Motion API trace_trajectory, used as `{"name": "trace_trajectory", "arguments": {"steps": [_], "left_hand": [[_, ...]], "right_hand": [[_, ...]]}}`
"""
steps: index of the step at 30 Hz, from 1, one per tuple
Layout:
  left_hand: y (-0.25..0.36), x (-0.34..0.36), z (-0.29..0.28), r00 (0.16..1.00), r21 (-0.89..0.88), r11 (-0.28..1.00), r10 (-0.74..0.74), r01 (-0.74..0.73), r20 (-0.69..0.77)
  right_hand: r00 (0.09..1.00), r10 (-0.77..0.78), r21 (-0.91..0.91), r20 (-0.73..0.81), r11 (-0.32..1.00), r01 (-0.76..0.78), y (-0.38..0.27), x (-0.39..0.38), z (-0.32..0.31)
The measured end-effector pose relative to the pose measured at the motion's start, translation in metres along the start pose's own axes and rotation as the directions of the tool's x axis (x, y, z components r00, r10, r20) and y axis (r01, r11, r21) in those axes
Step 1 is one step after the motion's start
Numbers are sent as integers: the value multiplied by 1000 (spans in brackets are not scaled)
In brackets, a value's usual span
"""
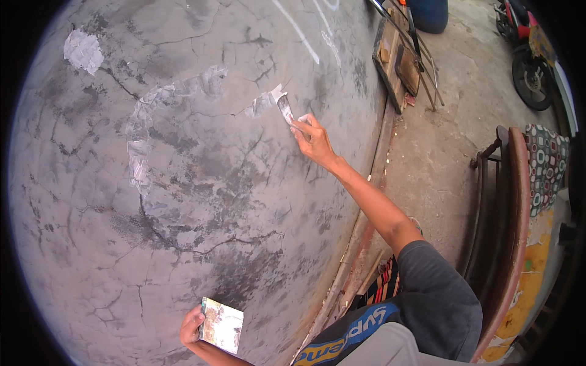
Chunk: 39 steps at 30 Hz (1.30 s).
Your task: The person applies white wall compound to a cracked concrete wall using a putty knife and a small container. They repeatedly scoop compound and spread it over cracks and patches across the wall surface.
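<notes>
A grey, cracked wall fills the left and middle of the view. My right hand is closed round a small putty knife, its blade against the wall at the end of a short pale filler strip. At the lower left, my left hand grips the edge of a square, shiny plate with smears on it. A longer curved band of filler covers part of a crack further left. Beyond it, a round pale patch sits at the upper left.
Wooden boards and rods lean by the wall's far end, near a blue barrel. On the right stands a brown bench with a patterned cloth. A motorbike is parked at the far right. A narrow ledge runs along the wall's foot.
</notes>
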<state>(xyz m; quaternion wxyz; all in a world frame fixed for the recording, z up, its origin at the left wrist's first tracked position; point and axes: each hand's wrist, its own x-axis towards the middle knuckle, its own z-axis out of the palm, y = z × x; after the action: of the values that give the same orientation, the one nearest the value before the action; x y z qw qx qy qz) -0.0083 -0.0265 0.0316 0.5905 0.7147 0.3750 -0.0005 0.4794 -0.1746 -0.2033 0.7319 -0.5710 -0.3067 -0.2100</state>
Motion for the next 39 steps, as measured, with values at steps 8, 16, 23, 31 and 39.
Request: {"name": "trace_trajectory", "arguments": {"steps": [8, 16, 23, 31, 39], "left_hand": [[-7, 1, -1, 993, -32, 998, -49, 45, -103], [10, 6, 16, 999, -125, 992, -33, 34, 16], [0, 3, 2, 997, -41, 999, -25, 22, -72], [3, 5, 6, 999, -60, 998, -20, 17, -39], [-1, 5, 6, 998, -67, 997, 25, -28, -57]], "right_hand": [[976, 83, -206, 203, 978, -40, -49, 61, -73], [902, 95, -338, 422, 939, 59, -40, 53, -88], [960, 74, -206, 270, 978, -18, -21, 67, -75], [984, 66, -88, 166, 995, -52, 12, 11, -42], [968, 54, -187, 246, 982, -7, -30, 65, -76]]}}
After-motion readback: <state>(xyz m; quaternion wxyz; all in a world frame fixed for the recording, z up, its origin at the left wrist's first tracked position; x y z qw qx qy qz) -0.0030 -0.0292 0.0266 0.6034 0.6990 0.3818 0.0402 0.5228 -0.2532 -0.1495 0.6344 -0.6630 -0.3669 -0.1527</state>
